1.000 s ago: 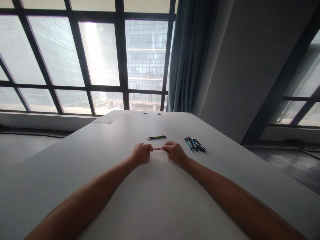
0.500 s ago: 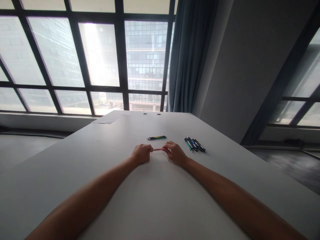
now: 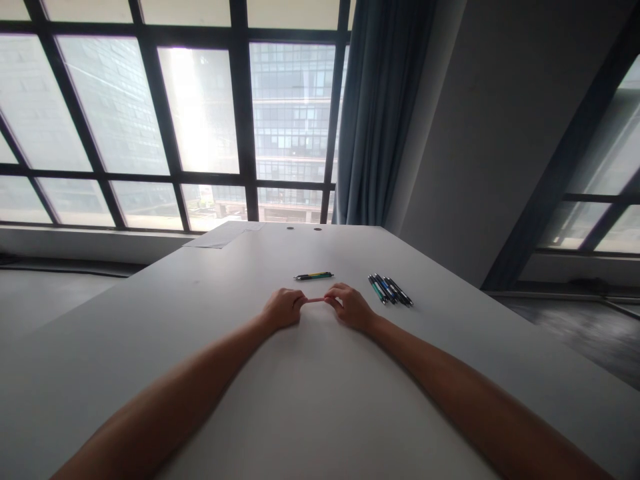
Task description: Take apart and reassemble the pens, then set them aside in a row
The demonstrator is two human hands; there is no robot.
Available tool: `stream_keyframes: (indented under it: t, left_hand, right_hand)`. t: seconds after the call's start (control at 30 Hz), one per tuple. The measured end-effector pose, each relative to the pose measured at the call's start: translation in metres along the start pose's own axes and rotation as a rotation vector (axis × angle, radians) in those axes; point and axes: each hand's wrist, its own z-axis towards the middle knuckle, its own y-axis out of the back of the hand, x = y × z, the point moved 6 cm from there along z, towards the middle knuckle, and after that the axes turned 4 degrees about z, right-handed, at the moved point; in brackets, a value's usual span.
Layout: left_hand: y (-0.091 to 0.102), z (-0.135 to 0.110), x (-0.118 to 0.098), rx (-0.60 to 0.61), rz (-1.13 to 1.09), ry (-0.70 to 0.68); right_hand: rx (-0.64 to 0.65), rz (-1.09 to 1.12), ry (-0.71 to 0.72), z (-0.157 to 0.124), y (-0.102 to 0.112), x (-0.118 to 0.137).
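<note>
A thin pink band [image 3: 315, 300], which looks like a rubber band, runs straight between my two hands just above the white table. My left hand [image 3: 284, 308] is closed on its left end, thumb and fingers pinched together. The other end is pinched by my right hand [image 3: 349, 307], whose fingers curl over it. Both ends of the band are hidden inside the fingers. Just beyond the hands lie pens [image 3: 314, 275] side by side, with yellow and green on their barrels. To the right of my right hand several dark pens [image 3: 390, 289] lie slanted in a row.
The white table [image 3: 320, 400] stretches away toward a large window [image 3: 293, 113]. Sheets of paper [image 3: 220, 235] lie at its far left edge, and two dark round holes show at the far end. A blue curtain [image 3: 375, 120] hangs behind the table.
Almost nothing differs. The fingers of my left hand have shifted slightly at the band's left end; the right hand and the pens stay where they were.
</note>
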Motion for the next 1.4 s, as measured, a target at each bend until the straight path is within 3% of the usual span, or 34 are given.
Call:
stream_keyframes:
  t: [0.13,0.37,0.57,0.67,0.8,0.97,1.4]
  left_hand:
    - [0.003,0.001,-0.003,-0.03,-0.091,-0.036]
    - [0.012,0.0,0.001,-0.107,0.001,0.211]
    - [0.008,0.002,0.004,-0.03,0.025,0.262]
    - [0.003,0.002,0.008,0.007,0.003,0.298]
    - [0.001,0.001,0.008,0.0,-0.004,0.275]
    - [0.002,0.0,0.007,-0.016,-0.011,0.263]
    - [0.002,0.0,0.005,0.003,-0.014,0.276]
  right_hand:
    - [-0.011,0.012,-0.007,-0.001,0.0,-0.002]
    - [-0.02,0.082,0.003,-0.001,-0.001,0.005]
    - [0.036,0.02,0.044,0.0,-0.005,0.009]
    - [0.004,-0.022,0.037,0.0,-0.003,0.008]
    - [-0.064,0.0,-0.043,0.0,0.002,0.002]
    - [-0.004,-0.009,-0.048,0.0,-0.002,-0.001]
    - [-0.011,0.051,-0.12,-0.001,-0.007,-0.013]
